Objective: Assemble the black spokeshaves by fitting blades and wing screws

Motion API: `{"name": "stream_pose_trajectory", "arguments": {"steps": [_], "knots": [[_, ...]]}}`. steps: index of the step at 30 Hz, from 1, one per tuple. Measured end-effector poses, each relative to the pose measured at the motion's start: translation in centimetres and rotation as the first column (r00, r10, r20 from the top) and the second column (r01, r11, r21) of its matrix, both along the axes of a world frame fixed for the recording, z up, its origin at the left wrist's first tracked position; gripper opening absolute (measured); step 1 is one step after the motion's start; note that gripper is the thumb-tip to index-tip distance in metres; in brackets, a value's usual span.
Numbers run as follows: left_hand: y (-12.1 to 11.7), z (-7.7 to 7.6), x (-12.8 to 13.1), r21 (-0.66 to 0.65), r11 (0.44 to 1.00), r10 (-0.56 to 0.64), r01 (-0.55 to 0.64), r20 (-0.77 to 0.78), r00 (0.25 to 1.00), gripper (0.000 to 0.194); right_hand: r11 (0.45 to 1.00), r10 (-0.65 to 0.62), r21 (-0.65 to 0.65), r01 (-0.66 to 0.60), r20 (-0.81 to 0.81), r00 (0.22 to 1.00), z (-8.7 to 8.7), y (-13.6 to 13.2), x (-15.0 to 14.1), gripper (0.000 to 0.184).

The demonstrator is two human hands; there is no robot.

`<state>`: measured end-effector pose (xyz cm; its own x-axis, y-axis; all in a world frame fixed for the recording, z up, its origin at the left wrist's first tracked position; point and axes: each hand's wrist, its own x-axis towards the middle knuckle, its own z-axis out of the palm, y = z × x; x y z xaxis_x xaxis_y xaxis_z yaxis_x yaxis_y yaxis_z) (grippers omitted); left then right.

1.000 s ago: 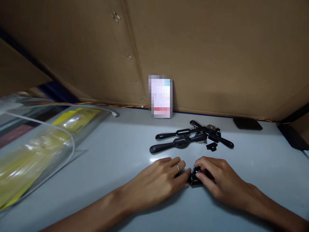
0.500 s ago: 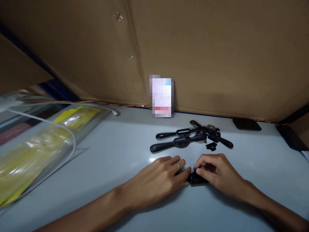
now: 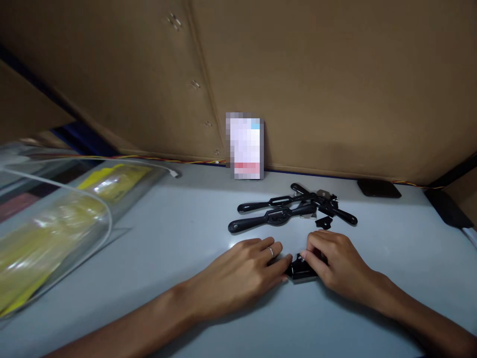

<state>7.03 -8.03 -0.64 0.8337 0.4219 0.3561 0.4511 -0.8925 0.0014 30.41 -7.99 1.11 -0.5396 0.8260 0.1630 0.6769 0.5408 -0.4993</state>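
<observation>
Grey table (image 3: 167, 233), hands hiding black part (image 3: 299, 268)

No readable text; the card (image 3: 245, 145) (propped against the cardboard) is blurred

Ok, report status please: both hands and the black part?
Left hand and right hand both on small black part, flat on table. Black handled tools lie just beyond.

head cam, single view | looks fwd + down from above near table edge | close on both hands, left hand (image 3: 242, 271), right hand (image 3: 337, 263) | table (image 3: 179, 233) mid-frame, cardboard wall (image 3: 316, 84) behind | no 2nd view, no overlap
</observation>
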Motion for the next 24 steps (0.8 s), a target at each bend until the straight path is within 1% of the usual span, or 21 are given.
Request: {"name": "stream_pose_trajectory", "arguments": {"steps": [2,3,5,7,9,11,14,16,19,22,24], "knots": [[0.0,0.0,0.0,-0.004,1.0,0.005,-0.005,0.002,1.0,0.011,0.989,0.014,0.145,-0.024,0.066,0.998,-0.4,-0.5,-0.1,0.025],[0.0,0.0,0.0,-0.004,1.0,0.005,-0.005,0.004,1.0,0.011,0.98,0.01,0.197,-0.026,0.081,0.997,-0.6,-0.7,-0.2,0.026],[0.0,0.0,0.0,0.002,1.0,0.0,0.0,0.006,1.0,0.013,0.97,-0.002,0.243,-0.018,0.08,0.997,-0.9,-1.1,-0.4,0.026],[0.0,0.0,-0.1,0.013,1.0,-0.004,0.004,0.003,1.0,0.015,0.97,-0.013,0.245,-0.003,0.064,0.998,-0.9,-1.2,-0.5,0.029],[0.0,0.0,-0.2,0.025,1.0,-0.006,0.006,-0.004,1.0,0.015,0.979,-0.027,0.201,0.02,0.032,0.999,-0.6,-1.0,-0.5,0.032],[-0.1,0.0,-0.2,0.034,0.999,-0.009,0.01,-0.011,1.0,0.015,0.994,-0.052,0.096,0.057,-0.053,0.997,-0.2,-0.6,-0.3,0.032],[-0.1,-0.1,-0.1,0.045,0.999,-0.013,0.014,-0.015,1.0,0.017,0.991,-0.099,-0.105,0.078,-0.213,0.972,0.2,0.0,-0.1,0.017],[-0.1,-0.1,-0.1,0.049,0.999,-0.011,0.012,-0.016,1.0,0.017,0.981,-0.093,-0.19,0.042,-0.271,0.958,0.3,0.2,-0.1,0.012],[0.0,-0.1,-0.1,0.05,0.999,-0.012,0.013,-0.014,1.0,0.015,0.962,-0.071,-0.273,-0.014,-0.297,0.952,0.2,0.2,-0.2,0.014],[0.0,0.0,-0.1,0.051,0.999,-0.016,0.017,-0.013,1.0,0.014,0.942,-0.117,-0.334,0.021,-0.27,0.956,0.3,0.1,-0.3,0.011],[0.0,0.0,-0.1,0.053,0.998,-0.018,0.018,-0.012,1.0,0.015,0.948,-0.135,-0.312,0.058,-0.233,0.963,0.4,0.2,-0.3,0.011]]}}
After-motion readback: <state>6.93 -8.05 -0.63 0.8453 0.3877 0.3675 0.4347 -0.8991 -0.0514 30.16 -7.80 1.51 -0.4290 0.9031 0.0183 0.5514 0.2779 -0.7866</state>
